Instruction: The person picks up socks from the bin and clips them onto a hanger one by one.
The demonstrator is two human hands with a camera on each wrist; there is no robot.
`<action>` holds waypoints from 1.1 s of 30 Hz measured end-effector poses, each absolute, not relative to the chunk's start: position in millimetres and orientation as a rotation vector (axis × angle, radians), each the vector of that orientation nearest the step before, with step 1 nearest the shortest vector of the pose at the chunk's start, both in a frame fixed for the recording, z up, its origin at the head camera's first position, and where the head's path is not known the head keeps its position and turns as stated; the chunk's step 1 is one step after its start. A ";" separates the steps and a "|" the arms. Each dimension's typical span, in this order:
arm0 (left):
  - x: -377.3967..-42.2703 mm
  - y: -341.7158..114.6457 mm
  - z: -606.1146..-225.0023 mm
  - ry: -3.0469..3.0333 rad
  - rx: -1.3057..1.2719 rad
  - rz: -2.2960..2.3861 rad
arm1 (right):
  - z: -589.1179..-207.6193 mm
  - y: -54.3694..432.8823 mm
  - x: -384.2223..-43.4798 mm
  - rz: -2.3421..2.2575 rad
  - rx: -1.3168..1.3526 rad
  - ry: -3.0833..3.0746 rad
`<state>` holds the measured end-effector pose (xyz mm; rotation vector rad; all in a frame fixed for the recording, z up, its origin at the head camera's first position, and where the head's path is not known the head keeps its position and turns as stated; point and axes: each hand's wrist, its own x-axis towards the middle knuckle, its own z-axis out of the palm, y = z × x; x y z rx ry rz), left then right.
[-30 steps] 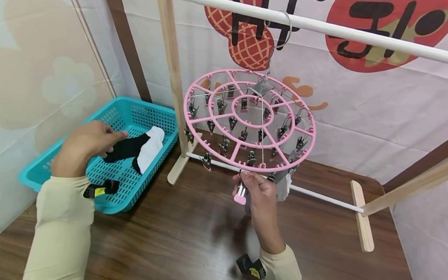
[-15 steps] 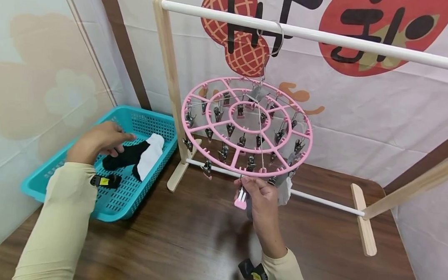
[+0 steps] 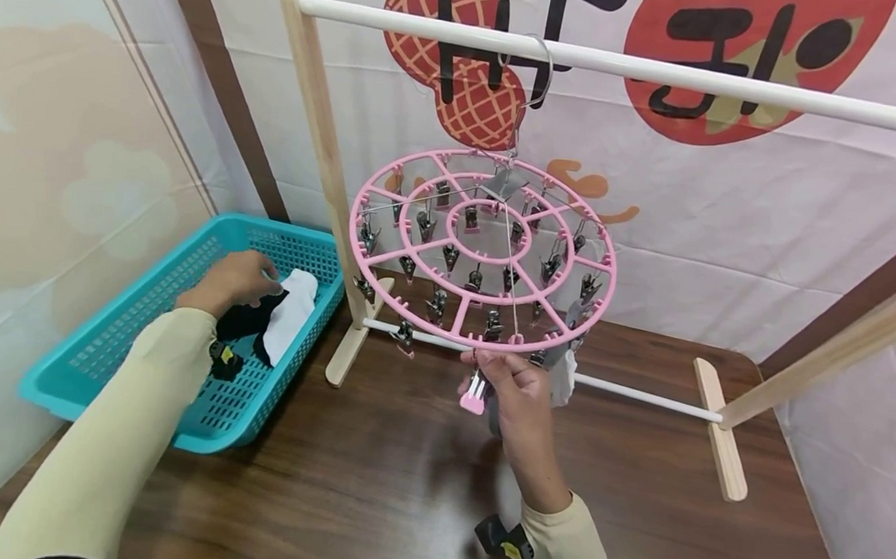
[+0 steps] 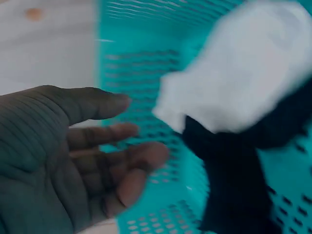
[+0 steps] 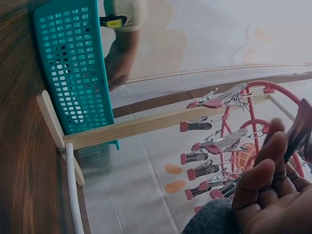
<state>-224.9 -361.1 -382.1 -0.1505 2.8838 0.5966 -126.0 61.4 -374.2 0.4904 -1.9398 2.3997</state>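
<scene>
My left hand is over the teal basket, by a white sock and black socks. In the left wrist view its fingers are loosely bent, apart from the socks, with nothing between them. My right hand pinches a metal clip with a pink tip at the near rim of the pink round hanger. A grey sock shows beside this hand in the right wrist view. Part of a white cloth hangs behind the right hand, mostly hidden.
The hanger hooks over a white rod on a wooden stand. Several metal clips dangle from its rings. A lower white bar runs just above the brown table. Printed cloth walls stand behind and at the sides.
My left hand has moved right and deeper into the basket area, closer to the socks. The right hand keeps its pinch on the clip. The head view has shifted slightly.
</scene>
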 end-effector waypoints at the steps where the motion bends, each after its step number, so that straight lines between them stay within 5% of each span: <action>1: -227.6 -362.6 -387.0 2.898 -0.121 0.539 | -374.6 61.6 -125.8 2.387 0.502 -1.958; 15: -242.6 -382.0 -422.7 2.783 -0.037 0.268 | -375.6 62.8 -125.0 2.413 0.628 -2.084; 33: -244.1 -384.7 -398.7 2.826 0.144 0.352 | -376.4 67.6 -131.5 2.281 0.537 -2.112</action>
